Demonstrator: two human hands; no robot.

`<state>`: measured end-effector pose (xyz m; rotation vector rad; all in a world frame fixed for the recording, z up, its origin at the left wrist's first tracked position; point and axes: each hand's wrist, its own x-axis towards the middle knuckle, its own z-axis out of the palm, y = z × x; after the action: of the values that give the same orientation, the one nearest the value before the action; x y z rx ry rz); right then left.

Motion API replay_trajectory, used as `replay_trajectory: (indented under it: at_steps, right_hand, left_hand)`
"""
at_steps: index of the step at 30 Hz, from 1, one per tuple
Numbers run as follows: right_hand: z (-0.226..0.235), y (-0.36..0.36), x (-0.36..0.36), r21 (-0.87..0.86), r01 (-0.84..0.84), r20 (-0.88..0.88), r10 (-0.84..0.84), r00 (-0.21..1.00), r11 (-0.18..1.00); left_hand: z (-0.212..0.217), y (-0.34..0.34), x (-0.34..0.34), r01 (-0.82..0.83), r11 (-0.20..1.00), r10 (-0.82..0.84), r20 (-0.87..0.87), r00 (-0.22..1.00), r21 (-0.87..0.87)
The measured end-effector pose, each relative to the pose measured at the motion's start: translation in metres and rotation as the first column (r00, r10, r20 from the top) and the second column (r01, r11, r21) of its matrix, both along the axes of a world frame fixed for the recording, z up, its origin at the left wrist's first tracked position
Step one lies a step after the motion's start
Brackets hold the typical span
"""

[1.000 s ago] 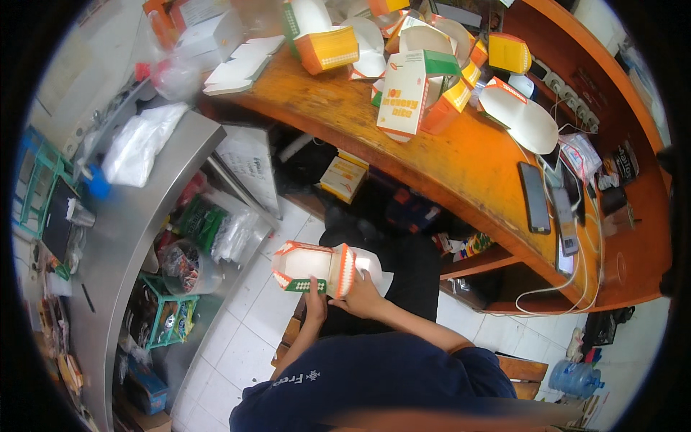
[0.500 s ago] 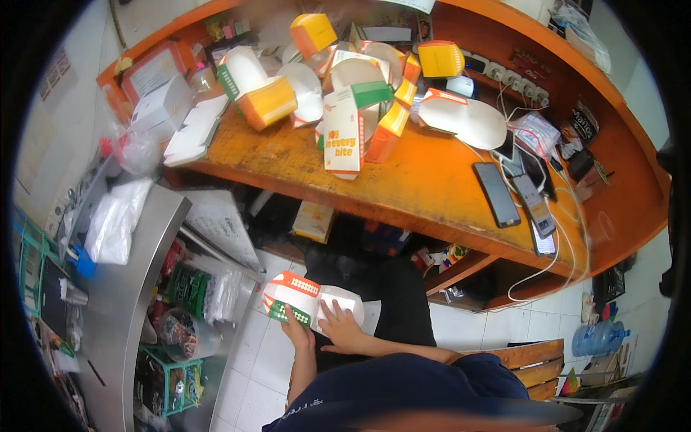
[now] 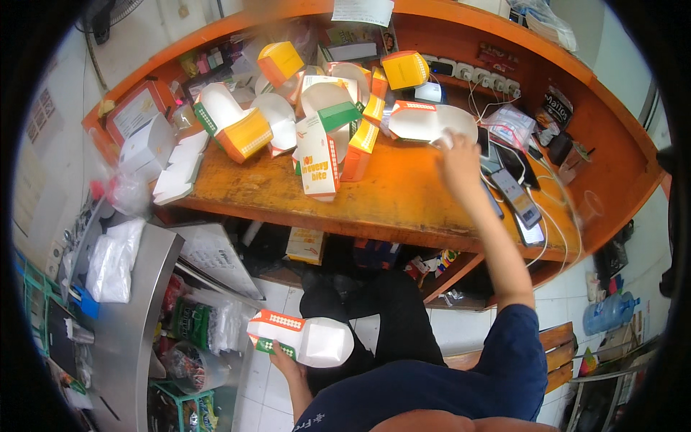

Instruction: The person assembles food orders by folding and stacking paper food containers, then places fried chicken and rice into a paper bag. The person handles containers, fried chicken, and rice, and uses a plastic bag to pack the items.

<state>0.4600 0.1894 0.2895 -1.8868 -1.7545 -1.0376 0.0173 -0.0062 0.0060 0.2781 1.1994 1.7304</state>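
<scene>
My left hand [image 3: 286, 364] is closed on the near edge of a paper food box [image 3: 273, 327] with orange and green patterned sides. The box lies tilted above my lap, its rounded white flap [image 3: 325, 343] spread out to the right. My right hand [image 3: 458, 157] is stretched over the orange table, its fingers at the near edge of another open white food box [image 3: 415, 124] with a red-orange side. Those fingers are blurred, so whether they grip the flap cannot be made out. Several folded boxes, among them an upright white and green box [image 3: 315, 160], crowd together left of it.
Phones [image 3: 516, 198] and white charging cables lie at the table's right, below a row of plugs [image 3: 484, 75]. Flat white cartons [image 3: 180, 169] rest at the table's left end. A steel counter [image 3: 144, 302] runs along my left. A wooden bench [image 3: 558, 345] stands behind my right side.
My right hand has left the flap of the box on my lap and reached up and right to the table. My left hand still holds that box. The view has shifted.
</scene>
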Motion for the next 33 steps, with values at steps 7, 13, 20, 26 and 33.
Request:
replay_trajectory:
  at_steps: [7, 13, 20, 26, 33]
  right_hand:
    - [-0.015, 0.059, 0.111, -0.203, 0.199, 0.365, -0.114, 0.924, 0.959]
    - [0.015, -0.019, 0.028, -0.253, 0.001, -0.06, -0.016, 0.998, 0.967]
    - [-0.089, -0.147, -0.14, -0.125, -0.846, -0.426, 0.742, 0.518, 0.518]
    - [-0.233, -0.22, -0.22, -0.523, -0.852, -0.715, 0.528, 0.457, 0.029]
    - [-0.255, -0.207, -0.215, -0.492, -0.868, -0.779, 0.476, 0.408, -0.061]
  left_hand:
    - [-0.019, -0.01, -0.002, -0.103, 0.994, 0.103, -0.01, 0.995, -0.046]
    - [-0.02, -0.007, 0.007, -0.088, 0.996, 0.087, -0.055, 0.995, -0.022]
    - [-0.017, 0.012, 0.014, 0.041, 0.999, -0.046, -0.181, 0.982, -0.031]
    - [-0.016, 0.01, 0.016, 0.092, 0.995, -0.086, -0.184, 0.979, 0.027]
    - [-0.031, 0.014, 0.009, 0.233, 0.972, -0.231, 0.151, 0.961, 0.004]
